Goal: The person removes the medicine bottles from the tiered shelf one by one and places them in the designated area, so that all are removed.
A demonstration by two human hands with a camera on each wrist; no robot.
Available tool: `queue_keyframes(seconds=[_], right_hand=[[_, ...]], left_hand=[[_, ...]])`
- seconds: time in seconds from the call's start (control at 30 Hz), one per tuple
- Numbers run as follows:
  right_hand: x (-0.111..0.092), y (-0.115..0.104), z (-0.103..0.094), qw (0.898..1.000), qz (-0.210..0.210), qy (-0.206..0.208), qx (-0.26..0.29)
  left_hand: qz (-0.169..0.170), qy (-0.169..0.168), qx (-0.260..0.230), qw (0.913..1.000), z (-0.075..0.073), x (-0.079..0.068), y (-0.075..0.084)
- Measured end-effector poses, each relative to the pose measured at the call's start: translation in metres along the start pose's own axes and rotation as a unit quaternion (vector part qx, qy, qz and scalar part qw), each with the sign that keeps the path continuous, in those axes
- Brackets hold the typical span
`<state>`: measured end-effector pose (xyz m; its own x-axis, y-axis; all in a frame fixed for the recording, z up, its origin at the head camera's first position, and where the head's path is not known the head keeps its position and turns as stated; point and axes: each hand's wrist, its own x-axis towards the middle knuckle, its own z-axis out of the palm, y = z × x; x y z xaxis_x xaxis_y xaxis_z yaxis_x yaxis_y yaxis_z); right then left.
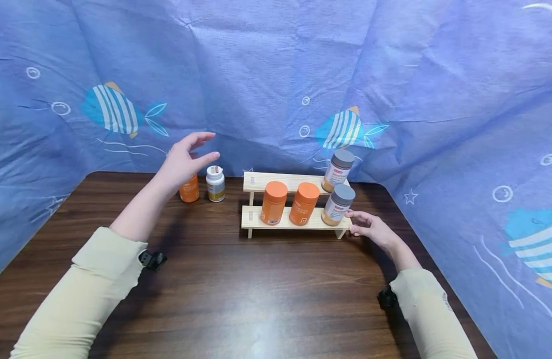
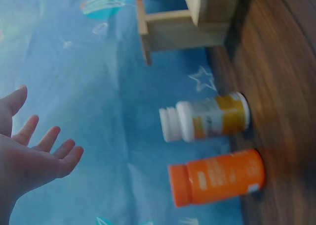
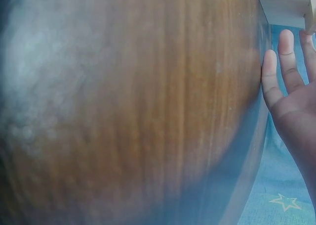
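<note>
A: Closest in, the dark wood-grain counter (image 1: pixel 258 284), and over its right side comes the right hand (image 1: pixel 374 230), fingers extended at the end of the two-tier pale wooden shelf (image 1: pixel 253 223)!

B: Gripping it?

A: Can't tell; neither view shows whether the thumb pinches.

B: Lower tier, left to right: an orange-capped cylindrical jar (image 1: pixel 274 207), a second orange cylindrical jar (image 1: pixel 303 208), then a white-labelled, grey-capped jar (image 1: pixel 336 212) right beside those fingertips.

A: There's the danger, I'd say: one sideways nudge could tip that last jar or shift the whole stand.

B: Farther back, left side, the left hand (image 1: pixel 181 159) hangs in the air, thumb apart from the fingers, holding nothing. Below it on the counter stand an orange plastic bottle (image 1: pixel 189 190) and, just beside, a white-capped bottle with a yellow-banded label (image 1: pixel 216 187).

A: Tight pairing! A low swing, or a clumsy grab at one, could topple the other.

B: And on the rear tier's right end, another grey-capped jar (image 1: pixel 336 174), before the blue fish-print cloth (image 1: pixel 258 75). Perched highest, it looks likeliest to fall if the shelf gets bumped.
</note>
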<state>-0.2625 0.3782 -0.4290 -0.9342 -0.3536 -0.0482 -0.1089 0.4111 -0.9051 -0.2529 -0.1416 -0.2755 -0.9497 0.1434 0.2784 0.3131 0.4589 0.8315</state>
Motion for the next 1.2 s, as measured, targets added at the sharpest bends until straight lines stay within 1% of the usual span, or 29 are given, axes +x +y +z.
queue_keyframes(seconds=[0.33, 0.57, 0.7, 0.83, 1.0, 1.2], right_hand=[[0.0, 0.0, -0.001, 1.0, 0.012, -0.004, 0.001], [0.0, -0.004, 0.0, 1.0, 0.013, -0.007, -0.002], [-0.001, -0.003, -0.001, 1.0, 0.013, -0.004, -0.006], [-0.001, -0.001, -0.001, 1.0, 0.013, 0.002, -0.012], [-0.001, -0.002, -0.001, 1.0, 0.008, -0.001, -0.004], [0.0, -0.003, 0.0, 1.0, 0.007, -0.006, 0.001]], left_hand=[[0.015, -0.001, -0.031, 0.9994, 0.014, 0.002, 0.034], [0.028, -0.001, -0.063, 0.9976, 0.028, 0.005, 0.049], [0.04, -0.006, -0.07, 0.9967, 0.038, 0.007, 0.059], [0.051, -0.015, -0.072, 0.9959, 0.048, 0.011, 0.068], [0.072, -0.02, -0.075, 0.9944, 0.06, 0.016, 0.079], [0.094, -0.033, -0.072, 0.9923, 0.074, 0.023, 0.088]])
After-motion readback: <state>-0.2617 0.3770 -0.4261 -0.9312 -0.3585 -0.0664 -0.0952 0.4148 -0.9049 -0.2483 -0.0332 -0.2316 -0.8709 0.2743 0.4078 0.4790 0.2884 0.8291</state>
